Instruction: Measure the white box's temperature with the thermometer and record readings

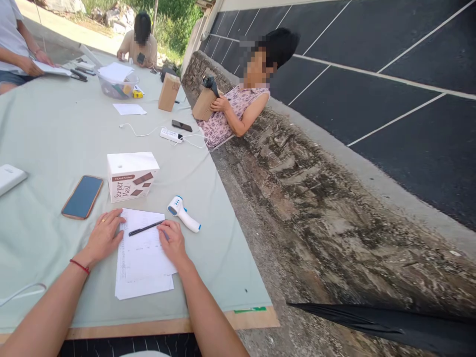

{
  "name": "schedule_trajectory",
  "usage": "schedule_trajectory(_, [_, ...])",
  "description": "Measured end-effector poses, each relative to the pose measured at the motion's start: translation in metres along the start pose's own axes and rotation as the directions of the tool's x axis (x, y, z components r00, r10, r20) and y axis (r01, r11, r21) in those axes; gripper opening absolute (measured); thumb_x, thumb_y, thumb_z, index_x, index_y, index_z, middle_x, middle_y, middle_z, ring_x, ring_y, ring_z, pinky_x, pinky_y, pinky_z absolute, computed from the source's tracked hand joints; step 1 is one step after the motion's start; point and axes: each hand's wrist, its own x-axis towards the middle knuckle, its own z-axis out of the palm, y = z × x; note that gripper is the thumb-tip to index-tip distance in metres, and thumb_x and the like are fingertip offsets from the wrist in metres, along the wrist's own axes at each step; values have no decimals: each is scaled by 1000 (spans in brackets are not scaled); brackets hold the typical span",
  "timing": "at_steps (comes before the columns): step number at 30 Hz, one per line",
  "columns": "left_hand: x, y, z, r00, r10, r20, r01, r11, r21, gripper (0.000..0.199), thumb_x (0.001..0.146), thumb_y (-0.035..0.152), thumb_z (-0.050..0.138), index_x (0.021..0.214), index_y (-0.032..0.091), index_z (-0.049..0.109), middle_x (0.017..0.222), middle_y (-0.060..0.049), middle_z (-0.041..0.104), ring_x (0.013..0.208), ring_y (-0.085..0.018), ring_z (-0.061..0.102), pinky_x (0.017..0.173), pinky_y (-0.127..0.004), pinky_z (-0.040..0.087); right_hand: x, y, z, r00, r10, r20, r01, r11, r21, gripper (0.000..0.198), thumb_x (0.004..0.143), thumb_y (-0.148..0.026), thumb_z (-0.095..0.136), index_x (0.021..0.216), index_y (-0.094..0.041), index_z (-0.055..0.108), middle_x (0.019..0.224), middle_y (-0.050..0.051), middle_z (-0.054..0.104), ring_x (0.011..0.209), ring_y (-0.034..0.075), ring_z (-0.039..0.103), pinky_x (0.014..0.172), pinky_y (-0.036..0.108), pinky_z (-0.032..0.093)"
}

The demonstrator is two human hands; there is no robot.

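My left hand (104,237) lies open on the table, its fingertips at the upper left edge of a stack of white printed sheets (143,270). A red cord circles that wrist. My right hand (172,243) rests on the right side of the sheets, its fingers curled at one end of a black pen (143,228). The pen slants across the top of the paper; the exact grip is partly hidden. Just beyond my right hand is a white and blue infrared thermometer (184,213). A white "Super Meal" box (132,177) stands behind the sheets, with a smartphone (82,197) to its left.
Farther along the table (48,148) are a power strip (171,135), a dark phone (182,125), a cardboard box (169,92) and a plastic basket (117,84). A white device (10,178) lies at left. Several people sit or stand around; one holds a carton (204,103). A stone ledge runs along the right.
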Motion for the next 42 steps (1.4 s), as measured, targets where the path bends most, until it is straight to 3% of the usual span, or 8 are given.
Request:
schedule_trajectory(15, [2, 2, 0, 1000, 13, -5, -13, 1000, -14, 33, 95, 32, 37, 112, 16, 58, 143, -16, 52, 134, -30, 49, 112, -57, 38, -2, 1, -2, 1000, 20, -11, -20, 1000, 1, 22, 95, -14, 50, 96, -19, 71, 99, 9, 62, 96, 23, 56, 82, 38, 51])
schedule_trajectory(35, [4, 3, -3, 999, -36, 34, 38, 998, -52, 31, 93, 33, 39, 112, 18, 58, 145, -14, 51, 136, -29, 48, 117, -56, 33, -4, 2, -3, 992, 111, 66, -109, 993, -34, 25, 94, -18, 48, 97, -20, 72, 102, 10, 61, 99, 24, 55, 86, 41, 52])
schedule_trajectory(42, [4, 7, -6, 998, -46, 50, 49, 996, -71, 37, 97, 43, 38, 112, 16, 59, 146, -16, 50, 136, -30, 48, 116, -56, 33, -2, -1, -4, 999, 45, 12, -45, 999, -2, 23, 96, -16, 49, 96, -19, 72, 100, 9, 62, 97, 23, 55, 83, 38, 52])
